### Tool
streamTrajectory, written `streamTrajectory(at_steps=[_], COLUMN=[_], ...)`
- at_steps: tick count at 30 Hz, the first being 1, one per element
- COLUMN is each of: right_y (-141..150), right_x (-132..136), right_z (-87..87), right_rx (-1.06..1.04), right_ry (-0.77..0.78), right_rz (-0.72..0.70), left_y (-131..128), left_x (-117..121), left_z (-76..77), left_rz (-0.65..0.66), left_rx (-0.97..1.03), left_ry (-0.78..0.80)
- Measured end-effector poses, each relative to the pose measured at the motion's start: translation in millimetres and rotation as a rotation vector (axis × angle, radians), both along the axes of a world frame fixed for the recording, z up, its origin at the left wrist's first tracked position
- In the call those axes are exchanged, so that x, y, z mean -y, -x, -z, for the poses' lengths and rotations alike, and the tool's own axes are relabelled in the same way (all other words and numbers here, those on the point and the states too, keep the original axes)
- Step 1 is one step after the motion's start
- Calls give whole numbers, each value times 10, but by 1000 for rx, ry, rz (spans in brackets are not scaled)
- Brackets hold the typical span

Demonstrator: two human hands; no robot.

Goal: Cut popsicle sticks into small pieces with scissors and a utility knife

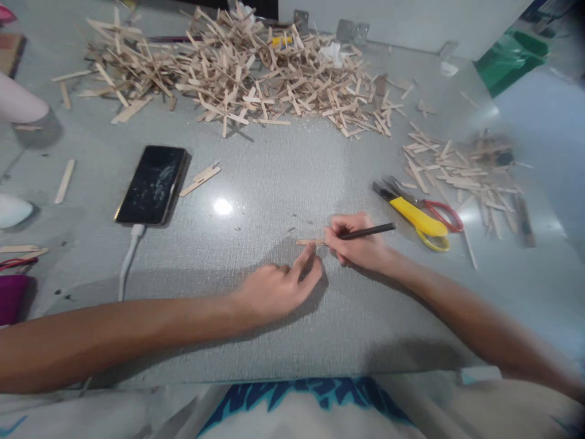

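A short, flat wooden stick lies on the table, held down by a fingertip of my left hand; its right end is hidden by my right hand. The other left fingers are partly curled. My right hand grips a slim black pen in a writing hold. The pen's tip is hidden behind the fingers, close to the stick. Beyond my right hand lie yellow-handled scissors and a red-handled tool, partly overlapping.
A large heap of wooden sticks covers the table's far side. A smaller pile lies at right. A phone with a white cable is left of centre, two loose sticks beside it. A green bin stands far right.
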State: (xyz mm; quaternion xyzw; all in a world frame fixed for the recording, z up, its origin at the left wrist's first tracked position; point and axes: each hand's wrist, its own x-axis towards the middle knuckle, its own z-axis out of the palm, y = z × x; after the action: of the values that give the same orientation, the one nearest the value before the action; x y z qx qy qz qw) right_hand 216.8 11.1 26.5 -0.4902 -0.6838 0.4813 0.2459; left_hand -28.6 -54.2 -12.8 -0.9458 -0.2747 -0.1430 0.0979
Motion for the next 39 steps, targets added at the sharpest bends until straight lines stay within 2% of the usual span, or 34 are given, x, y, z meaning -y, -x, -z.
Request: streamTrajectory(at_steps=[5,10,27,39], right_y=[-4,12,34,42], right_x=[-4,-2,-23,-5], right_z=[26,47,128,93], right_rx=[7,-91,-107,-59], right_ry=[4,-1,-10,-24], right_rz=[8,55,3,23], left_y=[-20,-29,-46,-10], left_x=[-8,-22,-20,-5], left_z=[-47,-54,-139,-105], left_rz=[-2,2,-9,2], left_rx=[-53,-35,41,-9], left_ry=[-47,-61,-46,-29])
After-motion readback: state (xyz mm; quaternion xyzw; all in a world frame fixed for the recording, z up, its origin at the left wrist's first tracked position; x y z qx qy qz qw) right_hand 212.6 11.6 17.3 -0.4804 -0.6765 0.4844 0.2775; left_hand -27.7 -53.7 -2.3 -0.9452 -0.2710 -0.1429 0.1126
